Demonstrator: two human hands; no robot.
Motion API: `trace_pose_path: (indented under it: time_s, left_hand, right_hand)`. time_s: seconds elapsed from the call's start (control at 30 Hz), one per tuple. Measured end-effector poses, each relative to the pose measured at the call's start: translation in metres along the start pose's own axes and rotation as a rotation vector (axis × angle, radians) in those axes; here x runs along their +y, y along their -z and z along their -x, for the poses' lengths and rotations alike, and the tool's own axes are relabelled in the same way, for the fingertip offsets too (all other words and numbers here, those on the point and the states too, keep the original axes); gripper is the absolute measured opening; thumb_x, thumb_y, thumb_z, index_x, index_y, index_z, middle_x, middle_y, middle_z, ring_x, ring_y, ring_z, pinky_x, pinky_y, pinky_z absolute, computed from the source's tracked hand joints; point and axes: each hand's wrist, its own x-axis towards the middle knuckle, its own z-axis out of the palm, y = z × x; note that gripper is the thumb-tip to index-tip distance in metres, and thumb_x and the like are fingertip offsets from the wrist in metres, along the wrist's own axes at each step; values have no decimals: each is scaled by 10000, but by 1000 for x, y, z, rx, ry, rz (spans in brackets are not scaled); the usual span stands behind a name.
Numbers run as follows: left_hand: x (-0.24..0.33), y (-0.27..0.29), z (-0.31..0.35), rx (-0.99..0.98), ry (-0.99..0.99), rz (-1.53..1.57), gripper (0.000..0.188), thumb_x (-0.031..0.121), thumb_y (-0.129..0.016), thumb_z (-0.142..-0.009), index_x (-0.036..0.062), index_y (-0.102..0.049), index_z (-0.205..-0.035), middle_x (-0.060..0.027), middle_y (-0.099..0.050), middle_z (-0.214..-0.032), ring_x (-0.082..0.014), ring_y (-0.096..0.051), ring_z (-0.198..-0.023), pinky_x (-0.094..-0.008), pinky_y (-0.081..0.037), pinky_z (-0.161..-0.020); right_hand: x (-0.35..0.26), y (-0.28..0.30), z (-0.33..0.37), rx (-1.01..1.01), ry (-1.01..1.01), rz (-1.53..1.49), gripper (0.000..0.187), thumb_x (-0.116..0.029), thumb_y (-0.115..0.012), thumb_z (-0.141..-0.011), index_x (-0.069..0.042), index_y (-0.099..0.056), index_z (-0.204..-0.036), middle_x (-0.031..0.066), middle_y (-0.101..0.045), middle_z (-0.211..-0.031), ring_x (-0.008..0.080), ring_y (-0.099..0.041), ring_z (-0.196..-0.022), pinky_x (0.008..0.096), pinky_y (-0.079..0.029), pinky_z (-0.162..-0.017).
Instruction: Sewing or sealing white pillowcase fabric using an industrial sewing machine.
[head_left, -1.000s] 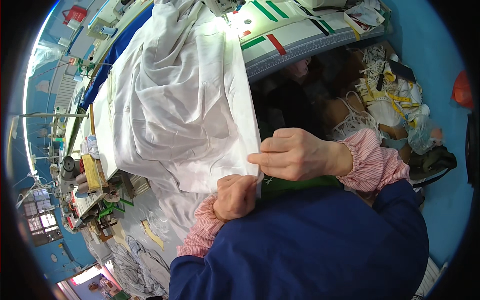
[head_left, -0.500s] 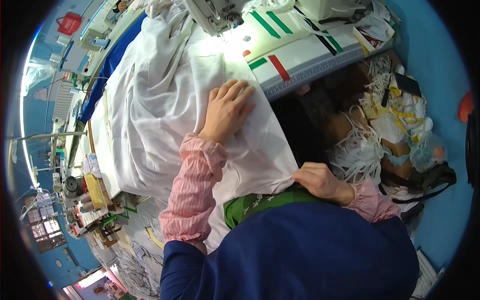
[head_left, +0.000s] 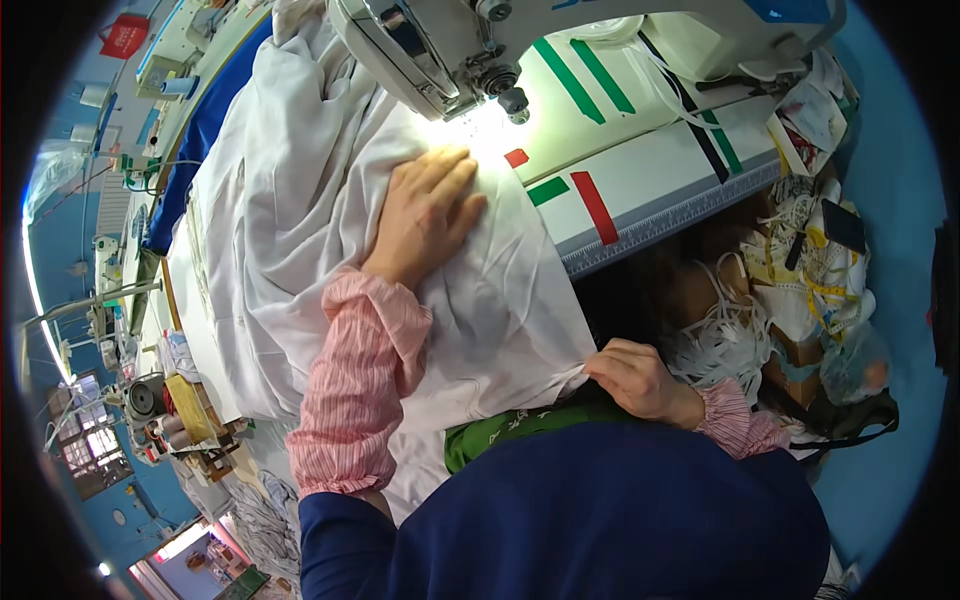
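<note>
A large white cloth [head_left: 290,230] spreads in folds over the sewing table and hangs toward my lap. Flat on it, just below the lit needle area, lies my left hand [head_left: 425,212] with its fingers stretched out. My right hand [head_left: 640,380] pinches the cloth's near right corner beyond the table's front edge. The sewing machine [head_left: 440,60] stands at the top, its lamp shining on the cloth; the glare hides the needle and the exact stitching spot.
Coloured tape strips [head_left: 592,205] and a ruler strip [head_left: 680,210] mark the table's front edge. Right of it sits a pile of white strips [head_left: 715,330], with a measuring tape [head_left: 825,300] and a dark phone [head_left: 843,227]. More sewing machines [head_left: 170,45] stand at the far left.
The view has shifted, so more of the sewing machine shows. My left hand has slid nearer the machine's lit area on the cloth. My right hand keeps its pinch on the corner.
</note>
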Motion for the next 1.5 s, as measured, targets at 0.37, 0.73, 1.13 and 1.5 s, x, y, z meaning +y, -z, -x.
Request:
trace_pose_path:
  time_s: [0.37,0.73,1.13,1.5]
  left_hand:
    - [42,29,-21,-34,174,-25,430,209,-679,-811,-21,-580,-1161,-182,-600,-1155,-340,-525,-1149,-411,-402,-968]
    - [-4,0,-13,-20,143,54,453,262,-641,-859,-11,-568,-1212,-202,-523,-1312,-367,-439,-1274,-432,-309,-1085]
    - [-80,4,-48,-196,243,242,391,266,-588,-860,13,-599,-1158,-223,-519,-1244,-365,-476,-1174,-390,-371,-998]
    - [-176,-8,-89,-228,147,210,458,323,-528,-881,49,-553,-1247,-182,-415,-1396,-352,-400,-1278,-378,-318,-1057]
  right_hand:
    - [15,-5,-58,129,-18,-58,142,76,-640,-766,9,-580,-875,112,-587,-709,281,-578,-624,354,-462,-555]
    - [6,13,-113,130,-74,10,90,34,-614,-812,8,-572,-887,152,-585,-731,330,-597,-668,371,-468,-585]
    - [36,23,-182,30,-155,-44,37,12,-599,-843,17,-574,-869,140,-611,-694,262,-625,-601,327,-469,-564]
    - [52,26,-228,-74,-382,-83,164,-91,-607,-906,11,-627,-1032,130,-671,-822,200,-670,-731,288,-525,-665]
